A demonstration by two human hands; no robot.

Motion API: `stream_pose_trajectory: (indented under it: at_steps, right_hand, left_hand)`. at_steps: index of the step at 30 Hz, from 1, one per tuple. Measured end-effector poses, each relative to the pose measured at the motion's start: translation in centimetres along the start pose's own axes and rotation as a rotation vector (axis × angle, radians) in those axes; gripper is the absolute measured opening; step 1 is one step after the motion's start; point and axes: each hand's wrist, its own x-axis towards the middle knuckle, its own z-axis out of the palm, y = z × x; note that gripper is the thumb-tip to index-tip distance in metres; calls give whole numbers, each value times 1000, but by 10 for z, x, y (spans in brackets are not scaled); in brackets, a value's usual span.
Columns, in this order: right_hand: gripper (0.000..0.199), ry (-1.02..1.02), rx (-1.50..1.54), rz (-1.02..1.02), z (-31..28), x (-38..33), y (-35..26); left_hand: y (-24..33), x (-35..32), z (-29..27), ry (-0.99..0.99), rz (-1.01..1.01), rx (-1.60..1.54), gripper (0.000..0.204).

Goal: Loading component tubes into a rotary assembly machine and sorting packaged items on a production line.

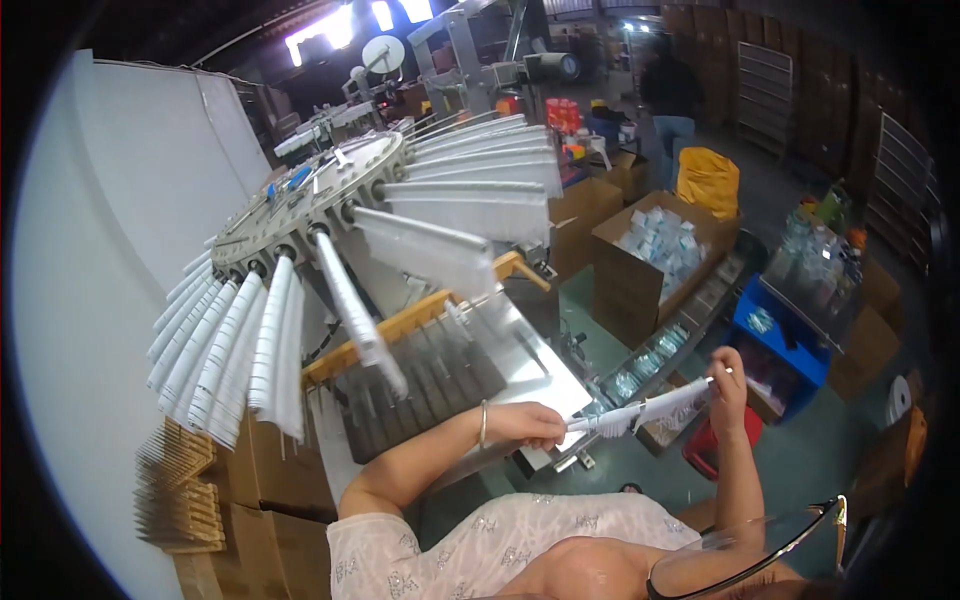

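Between my hands a thin rod with white sheeting (665,408) along it is stretched out, tilted up to the right. My left hand (528,424) is closed on its near left end; my right hand (729,385) pinches the other end, higher up. Left of them stands a round carousel machine (335,190) with white rolls (470,192) sticking out all round its rim, some with thin film hanging down. One striped roll (350,300) points down over a dark ribbed block (430,370) beside a yellow-orange toothed bar (400,325). What the sheeting is made of I cannot tell.
Beyond my hands runs a conveyor (650,362) carrying clear packets. A cardboard box (632,290) of small packages and a blue bin (785,350) flank it. Near my right forearm is a red object (712,452). Spiked wooden racks (190,500) stand lower left; a person (670,90) is far back.
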Motion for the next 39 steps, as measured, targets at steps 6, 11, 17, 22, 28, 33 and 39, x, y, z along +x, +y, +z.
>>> stream_pose_trajectory:
  at_steps: [6,11,17,22,28,33,39]
  right_hand:
    - [19,-125,-164,-194,-9,129,-12]
    - [4,-106,-320,-473,-37,128,40]
    - [21,-430,24,-138,6,100,93]
    - [14,-168,-86,-252,39,142,96]
    - [8,-159,135,-134,8,217,80]
    - [8,-349,121,37,-41,266,50]
    - [10,-464,243,256,-46,304,25]
  left_hand:
    - [12,64,11,97,84,-431,25]
    - [46,138,18,470,237,-642,24]
    - [73,233,-1,746,419,-719,31]
    - [78,274,-21,960,518,-681,28]
    - [89,237,-55,941,146,17,20]
    - [100,201,-140,1642,255,518,21]
    - [88,191,-187,1452,572,523,18]
